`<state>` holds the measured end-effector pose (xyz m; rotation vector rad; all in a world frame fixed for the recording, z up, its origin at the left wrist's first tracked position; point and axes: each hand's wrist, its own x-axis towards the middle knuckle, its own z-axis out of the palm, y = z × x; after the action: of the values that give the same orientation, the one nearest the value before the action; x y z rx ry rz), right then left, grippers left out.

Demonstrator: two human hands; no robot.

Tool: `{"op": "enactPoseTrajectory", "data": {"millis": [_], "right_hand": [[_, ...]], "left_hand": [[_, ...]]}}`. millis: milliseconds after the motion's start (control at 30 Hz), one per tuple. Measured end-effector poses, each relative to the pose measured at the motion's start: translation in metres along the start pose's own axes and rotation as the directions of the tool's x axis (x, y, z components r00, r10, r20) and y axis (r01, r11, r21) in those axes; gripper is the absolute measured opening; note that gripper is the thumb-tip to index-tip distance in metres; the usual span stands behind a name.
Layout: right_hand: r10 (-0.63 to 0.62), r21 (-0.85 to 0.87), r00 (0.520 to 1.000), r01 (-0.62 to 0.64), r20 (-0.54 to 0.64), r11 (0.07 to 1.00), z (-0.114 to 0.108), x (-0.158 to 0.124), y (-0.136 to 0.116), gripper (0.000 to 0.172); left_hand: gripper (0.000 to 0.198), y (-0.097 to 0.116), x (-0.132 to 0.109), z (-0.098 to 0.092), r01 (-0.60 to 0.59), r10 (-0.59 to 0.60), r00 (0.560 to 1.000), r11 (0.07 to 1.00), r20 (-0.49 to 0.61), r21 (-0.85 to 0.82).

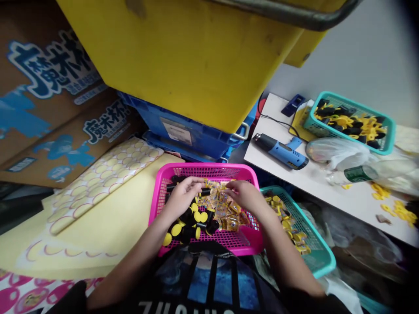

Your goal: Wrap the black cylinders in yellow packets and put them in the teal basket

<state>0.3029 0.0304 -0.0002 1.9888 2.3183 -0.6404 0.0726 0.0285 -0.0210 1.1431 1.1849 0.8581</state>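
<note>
A pink plastic basket [207, 166] sits in front of me. Its left part holds black cylinder pieces with yellow round caps [199, 216], and its right part small clear-wrapped packets [231, 221] with orange and yellow print. Over the left part, my left hand [183, 196] is closed with a small black cylinder [205, 192] at its thumb and fingertips. Above the packets, my right hand [246, 196] has its fingers bent and pressed together. Whatever lies between those fingertips is too small and blurred to name.
A yellow bin [183, 65] on blue crates [196, 139] rises just beyond the basket. Cartons [49, 100] stand left. At right, a teal basket [319, 257] holds capped pieces; a white table [314, 192] bears a blue heat gun [281, 150], plastic bottle [366, 173] and another teal basket [389, 139].
</note>
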Motion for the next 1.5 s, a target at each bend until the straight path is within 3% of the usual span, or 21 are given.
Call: {"op": "enactPoseTrajectory", "data": {"millis": [100, 200, 367, 500, 667, 867, 1033, 1100, 1133, 1200, 1267, 1400, 1500], "right_hand": [[0.103, -0.15, 0.995, -0.099, 0.019, 0.984, 0.029, 0.048, -0.036, 0.025], [0.119, -0.198, 0.993, -0.119, -0.01, 0.973, 0.048, 0.064, -0.037, 0.024], [0.118, -0.249, 0.992, -0.124, -0.038, 0.961, 0.058, 0.057, -0.018, 0.023], [0.174, -0.271, 0.982, -0.188, -0.074, 0.944, 0.06, 0.05, -0.011, 0.026], [0.149, -0.249, 0.985, -0.166, -0.087, 0.954, 0.058, 0.049, -0.003, 0.026], [0.143, -0.103, 0.985, -0.152, -0.095, 0.983, 0.054, 0.045, 0.001, 0.014], [0.186, 0.138, 0.974, -0.168, -0.13, 0.976, 0.04, 0.037, 0.001, 0.018], [0.163, 0.418, 0.981, -0.107, -0.102, 0.902, 0.03, 0.029, -0.007, 0.019], [0.138, 0.594, 0.988, -0.067, -0.074, 0.802, 0.025, 0.025, -0.013, 0.022], [0.073, 0.861, 0.997, -0.024, -0.015, 0.507, 0.015, 0.016, -0.029, 0.036], [0.04, 0.948, 0.999, -0.035, 0.024, 0.316, 0.009, 0.009, -0.045, 0.048], [0.078, 0.988, 0.997, -0.036, 0.024, 0.152, 0.012, 0.004, -0.065, 0.052], [0.073, 0.99, 0.997, -0.047, 0.037, 0.135, 0.02, 0.004, -0.071, 0.053]], "left_hand": [[0.027, -0.006, -0.005, -0.002, -0.008, 0.006, 0.999, 1.0, 0.051, 0.029], [0.028, -0.01, -0.008, -0.011, 0.027, -0.026, 0.999, 1.0, 0.032, -0.015], [0.03, -0.008, -0.006, -0.025, 0.076, -0.082, 0.995, 0.992, -0.051, -0.104], [0.028, -0.004, -0.003, -0.03, 0.065, -0.072, 0.996, 0.991, -0.053, -0.12], [0.026, -0.005, -0.003, -0.031, 0.057, -0.063, 0.997, 0.99, -0.046, -0.126], [0.026, -0.008, -0.003, -0.04, 0.036, -0.048, 0.997, 0.986, -0.067, -0.163], [0.026, -0.007, -0.003, -0.042, 0.019, -0.03, 0.998, 0.984, -0.062, -0.175], [0.024, -0.005, -0.003, -0.035, 0.006, -0.015, 0.999, 0.984, -0.046, -0.177], [0.023, -0.004, -0.004, -0.03, -0.003, -0.004, 0.999, 0.984, -0.035, -0.181], [0.027, 0.0, -0.005, -0.019, -0.025, 0.024, 1.0, 0.98, -0.006, -0.196], [0.033, 0.003, -0.007, -0.008, -0.031, 0.036, 0.999, 0.972, 0.02, -0.233], [0.025, 0.008, -0.011, 0.001, -0.006, -0.013, 0.999, 0.934, -0.051, -0.356], [0.024, 0.008, -0.014, -0.003, -0.039, -0.012, 0.992, 0.917, -0.125, -0.397]]}}
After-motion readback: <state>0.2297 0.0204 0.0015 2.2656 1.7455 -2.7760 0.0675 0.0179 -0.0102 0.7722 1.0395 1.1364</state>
